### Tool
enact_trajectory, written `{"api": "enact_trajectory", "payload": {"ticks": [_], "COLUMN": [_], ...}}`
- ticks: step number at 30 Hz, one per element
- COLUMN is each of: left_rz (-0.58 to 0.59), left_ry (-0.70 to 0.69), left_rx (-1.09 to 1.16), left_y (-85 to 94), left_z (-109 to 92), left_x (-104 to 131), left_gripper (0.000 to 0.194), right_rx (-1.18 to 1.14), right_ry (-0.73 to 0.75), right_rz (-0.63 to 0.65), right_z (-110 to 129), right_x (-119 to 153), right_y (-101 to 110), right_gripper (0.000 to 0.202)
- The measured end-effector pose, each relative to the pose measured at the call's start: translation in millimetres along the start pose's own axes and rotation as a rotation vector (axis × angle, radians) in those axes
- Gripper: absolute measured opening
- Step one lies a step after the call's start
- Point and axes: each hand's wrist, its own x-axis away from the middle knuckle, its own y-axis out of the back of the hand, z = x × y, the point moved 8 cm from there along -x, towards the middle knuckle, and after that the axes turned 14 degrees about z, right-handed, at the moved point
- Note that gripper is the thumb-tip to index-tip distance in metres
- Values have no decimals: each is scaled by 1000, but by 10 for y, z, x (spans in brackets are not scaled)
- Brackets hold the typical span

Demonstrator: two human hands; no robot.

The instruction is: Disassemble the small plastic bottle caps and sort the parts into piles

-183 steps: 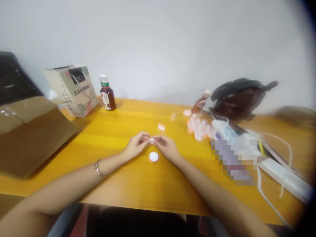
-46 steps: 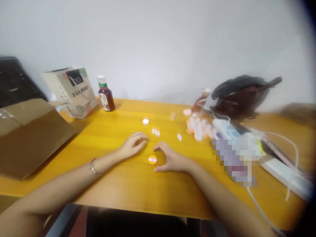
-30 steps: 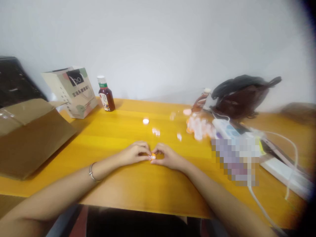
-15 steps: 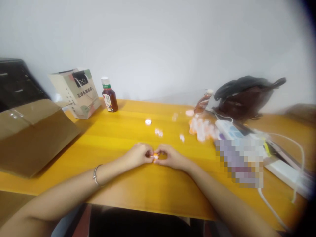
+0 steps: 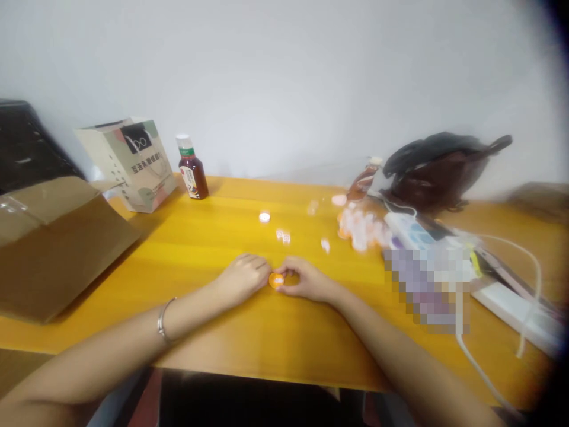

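Between the thumb and forefinger of my right hand is a small round orange disc with a white mark on its face, held just above the table. My left hand lies against the disc's left edge, back of the hand up. Its fingers are curled and their tips are hidden, so whether it grips anything does not show. Beyond the hands lie a white round cap, a pair of small white square pieces with reddish marks, and another small white piece.
A blurred heap of white and orange pieces lies at right, near a leaning brown bottle, a dark bag and a power strip with cables. Leftward are a cardboard box, a paper bag and a dark red bottle.
My left hand has rolled over, knuckles up, with its fingertips now out of sight. The orange disc now shows its round face with the white mark. The view has shifted slightly.
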Motion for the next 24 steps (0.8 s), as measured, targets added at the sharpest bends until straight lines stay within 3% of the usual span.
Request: {"api": "enact_trajectory", "payload": {"ticks": [6, 10, 14, 19, 21, 24], "left_rz": [37, 45, 44, -42, -87, -115], "left_ry": [107, 174, 210, 227, 211, 126], "left_rx": [-59, -34, 107, 212, 243, 288], "left_y": [-50, -144, -176, -45, 33, 120], "left_z": [771, 1058, 1119, 1107, 1023, 733], "left_x": [372, 582, 627, 609, 581, 477], "left_gripper": [25, 24, 22, 21, 20, 20], "right_rx": [-42, -42, -37, -43, -50, -61], "right_ry": [-13, -19, -20, -13, -14, -18], "right_rz": [0, -11, -1, 8, 11, 10], "right_z": [6, -8, -29, -34, -32, -32], "right_x": [16, 15, 17, 15, 12, 8], "right_y": [15, 22, 12, 4, 1, -3], "right_gripper": [20, 20, 21, 21, 22, 22]}}
